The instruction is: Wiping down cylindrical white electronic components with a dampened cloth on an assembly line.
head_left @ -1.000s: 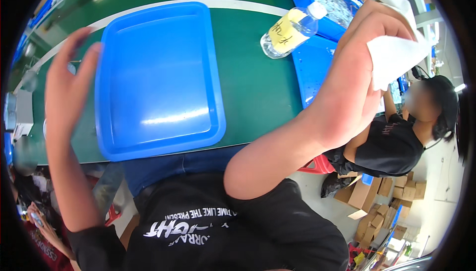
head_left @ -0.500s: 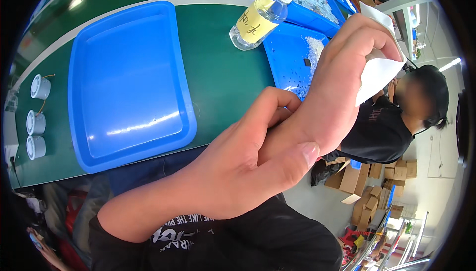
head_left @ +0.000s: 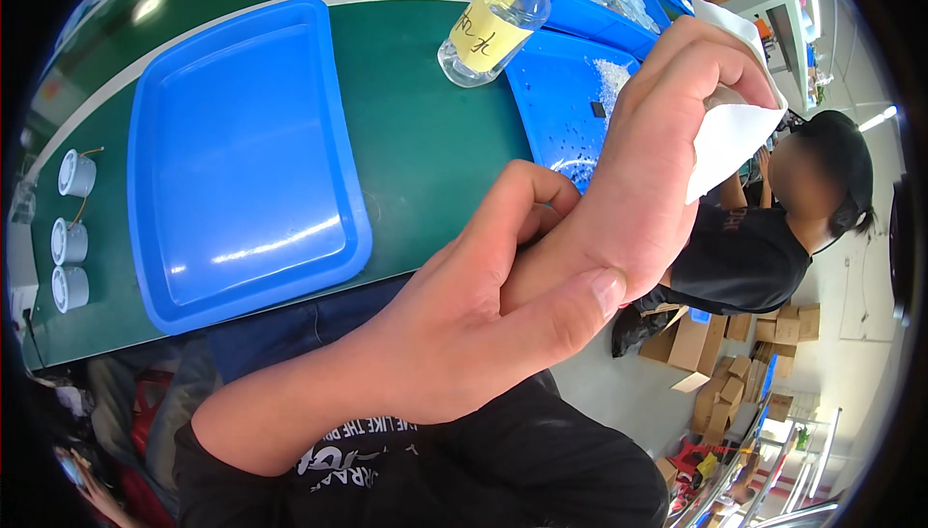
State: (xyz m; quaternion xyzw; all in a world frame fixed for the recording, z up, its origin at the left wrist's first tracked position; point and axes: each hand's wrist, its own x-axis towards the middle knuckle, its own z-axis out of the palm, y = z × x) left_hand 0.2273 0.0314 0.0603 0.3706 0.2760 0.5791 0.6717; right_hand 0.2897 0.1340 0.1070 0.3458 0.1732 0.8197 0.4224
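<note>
Through the head view, I see my bare left hand (head_left: 483, 306) clamped around my right wrist (head_left: 604, 209), fingers curled over it and thumb laid along it, so the two hands are together. My right hand (head_left: 667, 103) curls its fingers on a thin, soft-looking white sheet (head_left: 730, 146); I can't tell whether it is paper or cloth. The sheet is up at the right, beside a shallow blue plastic tray (head_left: 546, 84) strewn with white and dark bits. If my right grip loosens, I judge the sheet could slip, perhaps onto those bits. A careless elbow or forearm swing could tip the clear, yellow-labelled plastic bottle (head_left: 488, 30), which stands on the green tabletop (head_left: 416, 171) just beside that tray. A wide left sweep could nudge the large rectangular blue plastic tray (head_left: 242, 161) near the table's edge.
</note>
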